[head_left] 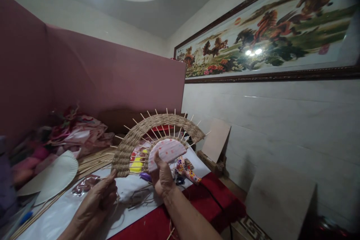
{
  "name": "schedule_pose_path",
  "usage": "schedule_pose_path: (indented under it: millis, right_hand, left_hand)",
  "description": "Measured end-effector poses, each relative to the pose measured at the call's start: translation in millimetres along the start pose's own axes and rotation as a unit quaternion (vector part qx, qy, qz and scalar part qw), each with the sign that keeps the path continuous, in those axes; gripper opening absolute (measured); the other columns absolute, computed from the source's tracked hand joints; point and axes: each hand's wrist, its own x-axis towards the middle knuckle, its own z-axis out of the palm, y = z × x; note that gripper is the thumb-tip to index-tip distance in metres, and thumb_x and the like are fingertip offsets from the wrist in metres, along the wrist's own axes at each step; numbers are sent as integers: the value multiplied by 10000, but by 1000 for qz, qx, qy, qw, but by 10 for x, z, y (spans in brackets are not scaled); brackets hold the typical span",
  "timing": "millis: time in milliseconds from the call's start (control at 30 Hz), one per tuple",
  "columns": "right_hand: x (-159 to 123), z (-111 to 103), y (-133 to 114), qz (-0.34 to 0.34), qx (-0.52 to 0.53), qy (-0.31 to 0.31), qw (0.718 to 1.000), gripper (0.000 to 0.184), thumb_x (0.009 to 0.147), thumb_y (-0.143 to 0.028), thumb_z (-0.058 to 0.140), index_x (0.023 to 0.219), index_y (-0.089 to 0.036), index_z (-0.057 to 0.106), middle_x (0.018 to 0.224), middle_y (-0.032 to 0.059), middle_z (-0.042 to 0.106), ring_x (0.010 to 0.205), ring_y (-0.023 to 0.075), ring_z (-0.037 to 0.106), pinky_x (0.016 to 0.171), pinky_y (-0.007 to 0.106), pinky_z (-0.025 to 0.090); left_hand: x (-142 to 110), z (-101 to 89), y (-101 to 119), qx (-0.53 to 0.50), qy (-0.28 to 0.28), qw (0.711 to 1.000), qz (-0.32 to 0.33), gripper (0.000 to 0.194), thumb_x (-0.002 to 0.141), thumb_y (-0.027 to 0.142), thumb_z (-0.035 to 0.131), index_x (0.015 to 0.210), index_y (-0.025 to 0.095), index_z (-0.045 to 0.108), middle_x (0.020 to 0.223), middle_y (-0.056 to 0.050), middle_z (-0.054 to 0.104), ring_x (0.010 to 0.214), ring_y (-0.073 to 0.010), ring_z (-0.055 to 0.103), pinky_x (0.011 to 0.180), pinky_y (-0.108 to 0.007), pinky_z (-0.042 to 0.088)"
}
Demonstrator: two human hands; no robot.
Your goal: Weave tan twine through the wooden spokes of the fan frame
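both forearms enter from the lower edge, nearest the viewer, and end in bare hands, set apart and each clamped on one part of a woven fan [122, 154]. the right hand [163, 178] grips its half-round centre [168, 152], pale pink with reddish dots, the thumb pressed on the near face. the left hand [102, 197] pinches the lower left end of the fan's braided tan band. thin sticks radiate from the centre through this band, their tips protruding past its outer rim. the fan is held up above a table, tilted towards the viewer. behind and beneath it: a yellow item [137, 165], seen between the sticks; a purple item [145, 176]; and, beside the right wrist, a flower-patterned object [191, 173]. below, a white sheet [126, 215] overlies a red cloth [208, 202]. to the left: a clear packet [84, 185] with dark reddish contents, a bundle of long thin sticks [94, 163], a white scalloped fan shape [60, 178] and a heap of pink fabric [92, 133]. beyond: a pink partition [120, 78]; at right, a leaning board [216, 137] and, on the pale wall [281, 120], a framed picture of horses [253, 33].
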Motion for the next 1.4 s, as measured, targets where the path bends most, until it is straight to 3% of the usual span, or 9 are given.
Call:
schedule_pose_path:
  millis: [300, 567, 1200, 1400]
  right_hand:
    - [7, -52, 45, -74, -33, 9, 997, 370, 568, -334, 777, 863, -206, 594, 791, -12, 694, 899, 168, 626, 793, 351, 505]
    - [-10, -47, 34, -63, -4, 10, 998, 415, 616, -431, 729, 950, -233, 583, 913, -23, 684, 951, 144, 606, 827, 326, 490]
    - [-85, -1, -91, -2, 12, -66, 998, 388, 710, -534, 595, 902, -198, 630, 850, 42, 694, 880, 205, 628, 817, 416, 475]
    - [-50, -28, -86, 3, 35, -36, 999, 403, 721, -545, 576, 941, -211, 623, 901, 38, 694, 883, 209, 630, 819, 435, 469]
  left_hand:
    - [30, -35, 16, -7, 4, 999, -35, 379, 603, 237, 742, 587, 185, 367, 371, 123, 269, 260, -5, 203, 288, -147, 85]
    - [0, -24, -6, 9, 8, 1000, -9, 413, 593, 173, 732, 571, 194, 320, 397, 119, 269, 286, -4, 200, 291, -145, 108]
    - [-11, 6, -26, 76, -48, 995, 34, 382, 628, 357, 717, 595, 189, 376, 401, 134, 211, 335, -11, 84, 311, -159, 78]
    - [-11, 13, -46, 88, -50, 994, 42, 414, 625, 382, 716, 560, 197, 351, 402, 137, 181, 344, -12, 59, 305, -165, 73]
